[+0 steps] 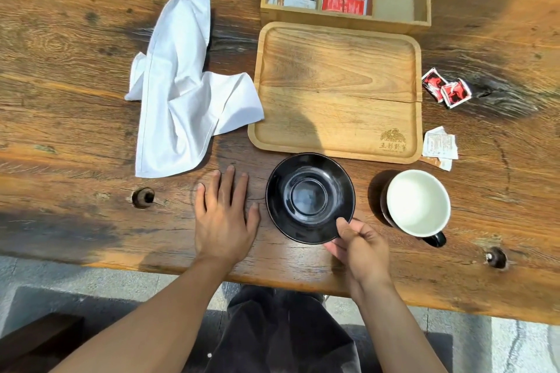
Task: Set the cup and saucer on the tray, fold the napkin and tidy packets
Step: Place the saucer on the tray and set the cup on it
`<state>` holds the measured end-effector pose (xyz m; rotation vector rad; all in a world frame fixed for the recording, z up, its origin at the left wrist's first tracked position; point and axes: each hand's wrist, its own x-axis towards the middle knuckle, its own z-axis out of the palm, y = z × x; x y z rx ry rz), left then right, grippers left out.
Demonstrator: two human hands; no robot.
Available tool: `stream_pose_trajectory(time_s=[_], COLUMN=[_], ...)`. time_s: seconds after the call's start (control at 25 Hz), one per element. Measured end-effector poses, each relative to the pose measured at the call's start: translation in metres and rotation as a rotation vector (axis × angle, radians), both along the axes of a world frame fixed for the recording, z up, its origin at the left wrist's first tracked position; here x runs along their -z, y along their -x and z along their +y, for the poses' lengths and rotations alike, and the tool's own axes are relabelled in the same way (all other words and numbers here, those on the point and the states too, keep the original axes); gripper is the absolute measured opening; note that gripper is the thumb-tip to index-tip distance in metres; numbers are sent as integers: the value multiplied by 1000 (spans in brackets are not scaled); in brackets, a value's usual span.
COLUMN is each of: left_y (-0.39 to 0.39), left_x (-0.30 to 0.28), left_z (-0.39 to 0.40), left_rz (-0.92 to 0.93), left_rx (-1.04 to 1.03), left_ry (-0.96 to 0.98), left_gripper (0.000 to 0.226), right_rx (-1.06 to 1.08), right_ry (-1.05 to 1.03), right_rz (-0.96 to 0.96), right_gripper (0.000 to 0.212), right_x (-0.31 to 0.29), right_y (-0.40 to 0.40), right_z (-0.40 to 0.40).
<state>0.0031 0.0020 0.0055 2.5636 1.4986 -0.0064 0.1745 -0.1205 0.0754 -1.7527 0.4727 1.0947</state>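
Note:
A black saucer (306,188) lies just in front of the wooden tray (336,39). My right hand (357,245) pinches the saucer's near right rim, thumb on top. My left hand (225,212) rests flat on the table left of the saucer, fingers spread, holding nothing. A black cup with a white inside (418,203) stands upright to the right of the saucer, its handle toward me. A crumpled white napkin (178,91) sprawls left of the tray. Two red packets (447,89) and white packets (439,145) lie loose right of the tray.
A wooden box with three compartments (424,21) sits behind the tray: white packets in its left slot, red ones in the middle, none in the right. The table has two dark knot holes (143,197) near its front edge. My legs show below the edge.

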Motion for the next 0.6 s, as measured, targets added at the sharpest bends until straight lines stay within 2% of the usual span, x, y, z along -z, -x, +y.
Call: stream_pose_trajectory(time_s=[0.24,0.36,0.48,0.6], left_y=[0,0,1,2], left_x=[-1,-1,1,1], left_z=[0,0,0,0], left_rz=[11,17,14,17], left_rx=[-11,-10,-9,-4], left_ry=[32,42,45,50], left_gripper=[57,58,59,58], right_rx=[115,184,175,183], right_ry=[-212,-245,-251,-223], right_rz=[77,81,98,73], right_gripper=[4,5,13,31], right_x=[-18,-20,-16,-9], right_y=[-8,-22,-34,-41], right_z=[35,69,107,141])
